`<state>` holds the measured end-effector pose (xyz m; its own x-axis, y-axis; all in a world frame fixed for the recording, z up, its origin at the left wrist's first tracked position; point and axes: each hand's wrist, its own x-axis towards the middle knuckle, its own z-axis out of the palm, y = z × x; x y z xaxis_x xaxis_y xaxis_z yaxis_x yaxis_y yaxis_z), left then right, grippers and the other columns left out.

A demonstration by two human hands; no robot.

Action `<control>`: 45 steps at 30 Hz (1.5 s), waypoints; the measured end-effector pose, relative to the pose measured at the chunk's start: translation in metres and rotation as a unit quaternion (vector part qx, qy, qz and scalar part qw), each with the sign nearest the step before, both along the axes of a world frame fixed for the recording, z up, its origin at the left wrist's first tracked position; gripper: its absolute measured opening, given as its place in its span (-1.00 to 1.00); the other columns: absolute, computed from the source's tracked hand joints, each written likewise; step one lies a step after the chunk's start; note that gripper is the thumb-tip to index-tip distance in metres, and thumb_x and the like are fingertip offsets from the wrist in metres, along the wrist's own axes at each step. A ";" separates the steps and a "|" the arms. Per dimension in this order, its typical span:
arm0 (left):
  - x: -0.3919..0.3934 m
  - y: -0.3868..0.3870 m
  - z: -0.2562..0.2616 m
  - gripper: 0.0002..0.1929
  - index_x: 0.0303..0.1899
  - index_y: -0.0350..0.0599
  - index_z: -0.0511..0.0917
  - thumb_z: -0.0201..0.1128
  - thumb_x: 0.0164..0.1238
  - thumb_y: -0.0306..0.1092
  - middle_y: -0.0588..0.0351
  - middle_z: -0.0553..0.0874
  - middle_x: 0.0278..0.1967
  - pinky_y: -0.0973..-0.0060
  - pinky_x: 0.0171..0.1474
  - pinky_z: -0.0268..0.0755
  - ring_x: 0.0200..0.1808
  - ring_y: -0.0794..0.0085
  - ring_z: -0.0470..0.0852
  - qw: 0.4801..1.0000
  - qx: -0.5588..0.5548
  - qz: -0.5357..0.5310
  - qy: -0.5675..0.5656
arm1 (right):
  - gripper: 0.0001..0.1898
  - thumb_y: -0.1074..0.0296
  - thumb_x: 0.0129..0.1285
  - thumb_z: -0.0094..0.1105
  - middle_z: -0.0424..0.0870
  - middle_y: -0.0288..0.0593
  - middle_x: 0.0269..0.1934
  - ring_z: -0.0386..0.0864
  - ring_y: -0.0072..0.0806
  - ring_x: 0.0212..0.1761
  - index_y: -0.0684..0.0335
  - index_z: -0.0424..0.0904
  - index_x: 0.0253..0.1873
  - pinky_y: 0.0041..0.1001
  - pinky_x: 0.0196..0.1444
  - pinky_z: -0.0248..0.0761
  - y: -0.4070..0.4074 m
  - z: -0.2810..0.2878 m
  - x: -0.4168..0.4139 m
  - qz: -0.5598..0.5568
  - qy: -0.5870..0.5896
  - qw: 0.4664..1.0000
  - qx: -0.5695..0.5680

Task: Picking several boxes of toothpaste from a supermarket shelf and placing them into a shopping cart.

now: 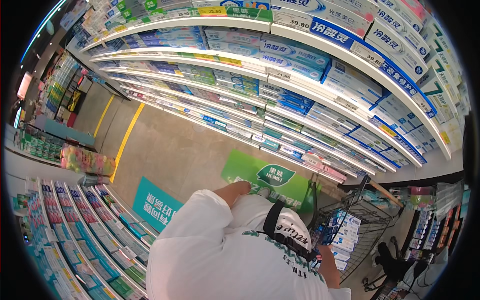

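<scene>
My left hand (243, 187) hangs past the white sleeve over a green floor sticker (258, 165); its fingers are too hidden to read. Close to my waist is my right hand (321, 255), mostly covered by the forearm and by a black strap (273, 221). Just beyond it, a wire shopping cart (369, 234) holds a stack of white and blue toothpaste boxes (344, 236). Whether the right hand touches the strap, the cart or a box I cannot tell. Ahead rises a lit shelf unit (240, 23) full of boxed toothpaste (296, 56).
Packaged toothbrushes (67, 208) fill a second shelf unit at lower left. A teal sticker (153, 204) lies on the floor beside it. Yellow lines (127, 142) cross the aisle near a plastic-wrapped pink and yellow bundle (88, 159). More racks (420, 228) stand at right.
</scene>
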<state>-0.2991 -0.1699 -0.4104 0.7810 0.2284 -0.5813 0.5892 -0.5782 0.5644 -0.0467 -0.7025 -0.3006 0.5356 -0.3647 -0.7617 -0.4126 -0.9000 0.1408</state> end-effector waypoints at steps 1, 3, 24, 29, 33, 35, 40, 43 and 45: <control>0.003 -0.002 0.006 -0.69 -0.19 -0.16 0.74 0.17 0.13 -0.22 -0.19 0.74 -0.15 0.14 0.00 0.51 -0.10 -0.02 0.71 1.000 -0.001 -0.004 0.000 | -0.01 0.10 0.19 0.28 0.66 0.23 -0.15 0.69 -0.13 -0.51 0.35 -0.25 0.48 -0.23 -0.55 0.57 -0.005 -0.007 -0.002 0.002 -0.007 1.000 -0.002; 0.015 -0.008 0.018 -0.69 -0.18 -0.15 0.74 0.18 0.15 -0.21 -0.19 0.74 -0.15 0.16 0.01 0.51 -0.09 -0.01 0.71 0.999 -0.001 -0.029 -0.032 | 0.04 0.10 0.15 0.32 0.64 0.25 -0.17 0.69 -0.13 -0.51 0.34 -0.31 0.49 -0.21 -0.54 0.59 -0.017 -0.024 -0.004 -0.001 -0.014 1.000 0.006; 0.073 -0.007 0.041 -0.72 -0.10 -0.01 0.73 0.22 0.22 -0.19 -0.08 0.74 -0.06 0.21 0.07 0.50 0.00 0.08 0.69 0.998 -0.008 -0.060 0.021 | -0.05 0.09 0.07 0.42 0.62 0.18 -0.28 0.63 -0.20 -0.59 0.48 -0.08 0.33 -0.23 -0.66 0.52 -0.033 -0.080 -0.016 0.011 -0.111 0.994 0.015; 0.073 -0.001 0.031 -0.65 0.03 0.01 0.67 0.20 0.22 -0.20 -0.10 0.71 0.02 0.24 0.18 0.44 0.09 0.09 0.65 0.994 -0.028 -0.074 0.073 | -0.06 0.11 0.08 0.42 0.62 0.16 -0.29 0.63 -0.20 -0.59 0.47 -0.08 0.32 -0.22 -0.65 0.54 -0.025 -0.069 -0.015 0.005 -0.087 0.995 0.051; 0.074 0.001 0.035 -0.63 0.04 0.00 0.67 0.20 0.21 -0.21 -0.13 0.71 0.01 0.24 0.18 0.45 0.08 0.07 0.65 0.993 -0.018 -0.096 0.070 | -0.09 0.11 0.08 0.42 0.61 0.14 -0.36 0.58 -0.24 -0.63 0.48 -0.06 0.28 -0.23 -0.64 0.53 -0.040 -0.099 -0.014 0.024 -0.094 0.994 0.041; 0.071 0.003 0.031 -0.63 0.04 0.00 0.68 0.19 0.21 -0.22 -0.13 0.71 0.01 0.23 0.17 0.45 0.08 0.07 0.66 0.993 -0.026 -0.100 0.059 | -0.10 0.12 0.08 0.42 0.60 0.12 -0.40 0.56 -0.26 -0.65 0.49 -0.05 0.27 -0.24 -0.64 0.52 -0.062 -0.133 -0.010 0.046 -0.115 0.992 0.023; 0.068 0.006 0.033 -0.63 0.02 -0.02 0.70 0.17 0.20 -0.22 -0.15 0.71 0.02 0.21 0.17 0.45 0.08 0.05 0.66 0.994 -0.034 -0.090 0.058 | -0.11 0.09 0.06 0.43 0.56 0.01 -0.55 0.52 -0.32 -0.69 0.51 -0.02 0.23 -0.33 -0.68 0.39 -0.062 -0.137 -0.013 0.104 -0.146 0.983 0.027; 0.062 0.011 0.029 -0.64 0.01 -0.04 0.70 0.17 0.20 -0.22 -0.15 0.71 0.00 0.21 0.17 0.45 0.07 0.05 0.66 0.993 -0.025 -0.088 0.072 | -0.07 0.13 0.05 0.38 0.35 0.31 0.28 0.39 0.10 0.33 0.49 0.01 0.38 -0.16 0.31 0.35 -0.002 -0.075 -0.014 -0.011 -0.021 0.997 0.067; 0.063 0.011 0.024 -0.63 0.02 -0.04 0.70 0.18 0.18 -0.22 -0.15 0.71 0.00 0.20 0.17 0.45 0.08 0.05 0.66 0.992 -0.033 -0.095 0.070 | -0.07 0.13 0.04 0.39 0.36 0.32 0.28 0.40 0.09 0.32 0.49 0.02 0.37 -0.17 0.30 0.36 0.020 -0.041 -0.020 -0.032 -0.016 0.996 0.079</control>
<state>-0.2361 -0.1592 -0.3860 0.7163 0.0429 -0.6965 0.5485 -0.6516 0.5240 -0.0663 -0.6827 -0.3413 0.5404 -0.2761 -0.7948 -0.4724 -0.8813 -0.0150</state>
